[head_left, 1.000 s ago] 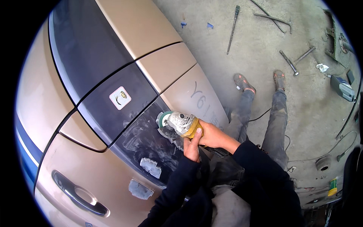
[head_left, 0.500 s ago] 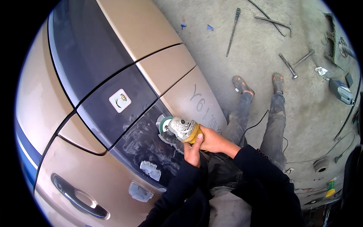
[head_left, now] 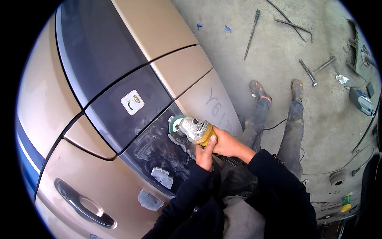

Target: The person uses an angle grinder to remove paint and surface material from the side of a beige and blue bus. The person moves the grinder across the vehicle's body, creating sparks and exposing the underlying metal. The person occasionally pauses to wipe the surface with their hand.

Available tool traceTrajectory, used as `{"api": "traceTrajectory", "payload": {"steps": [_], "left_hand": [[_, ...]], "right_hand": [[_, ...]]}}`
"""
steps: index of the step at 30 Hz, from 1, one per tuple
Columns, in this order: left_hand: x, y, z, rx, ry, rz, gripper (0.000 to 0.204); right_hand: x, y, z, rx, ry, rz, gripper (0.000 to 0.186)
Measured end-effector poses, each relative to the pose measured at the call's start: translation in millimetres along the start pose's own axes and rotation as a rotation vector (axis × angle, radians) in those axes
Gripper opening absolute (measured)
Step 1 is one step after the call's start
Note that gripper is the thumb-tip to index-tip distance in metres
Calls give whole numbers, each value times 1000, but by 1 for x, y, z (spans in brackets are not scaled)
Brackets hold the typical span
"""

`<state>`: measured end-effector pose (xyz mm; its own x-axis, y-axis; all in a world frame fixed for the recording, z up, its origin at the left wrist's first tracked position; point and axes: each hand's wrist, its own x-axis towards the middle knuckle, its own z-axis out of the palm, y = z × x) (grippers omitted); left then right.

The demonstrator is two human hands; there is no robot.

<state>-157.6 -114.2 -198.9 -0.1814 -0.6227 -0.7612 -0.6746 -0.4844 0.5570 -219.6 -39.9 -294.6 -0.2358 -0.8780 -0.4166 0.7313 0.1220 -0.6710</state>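
Note:
Both my hands hold a yellow and grey angle grinder point(head_left: 197, 129). My right hand point(head_left: 229, 144) wraps its yellow body from the right. My left hand point(head_left: 204, 157) grips it from below, with the thumb along its side. The green and white disc point(head_left: 175, 124) is at the upper part of a dark car panel point(head_left: 137, 153), against or very near a grey patch there; exact contact cannot be made out. Pale scuffs and dust cover the panel around it. Lower down are a rough grey patch point(head_left: 162, 177) and another grey patch point(head_left: 150, 200) on the beige door.
A door handle point(head_left: 84, 205) is at lower left. On the concrete floor lie a long rod point(head_left: 252, 36), crossed bars point(head_left: 292, 26), a hammer-like tool point(head_left: 308, 72), a grey bottle point(head_left: 361, 102) and a cable point(head_left: 350, 161). My feet point(head_left: 260, 90) stand beside the car.
The whole view has shifted slightly, so the car and floor sit further right. The grinder's disc has moved a little up the dark panel toward its upper seam. Both hands keep their grip.

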Motion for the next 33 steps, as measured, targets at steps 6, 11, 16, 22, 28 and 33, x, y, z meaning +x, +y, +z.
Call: {"api": "traceTrajectory", "payload": {"steps": [6, 11, 16, 22, 28, 33], "left_hand": [[-12, -5, -2, -13, 26, -19, 56], [-21, -3, 1, -26, 39, -5, 57], [-21, 1, -2, -23, 40, -27, 57], [-36, -6, 5, -35, 111, 14, 55], [-20, 7, 0, -58, 49, 13, 57], [-38, -5, 2, -48, 93, 27, 58]], "right_hand": [[-5, 8, 5, 19, -19, -17, 66], [-13, 2, 7, 24, -40, -20, 68], [-7, 3, 6, 42, -82, -14, 68], [-19, 10, 12, 58, -66, -80, 69], [-3, -9, 8, 17, -86, 27, 73], [-20, -7, 11, -20, -52, -82, 65]]}}
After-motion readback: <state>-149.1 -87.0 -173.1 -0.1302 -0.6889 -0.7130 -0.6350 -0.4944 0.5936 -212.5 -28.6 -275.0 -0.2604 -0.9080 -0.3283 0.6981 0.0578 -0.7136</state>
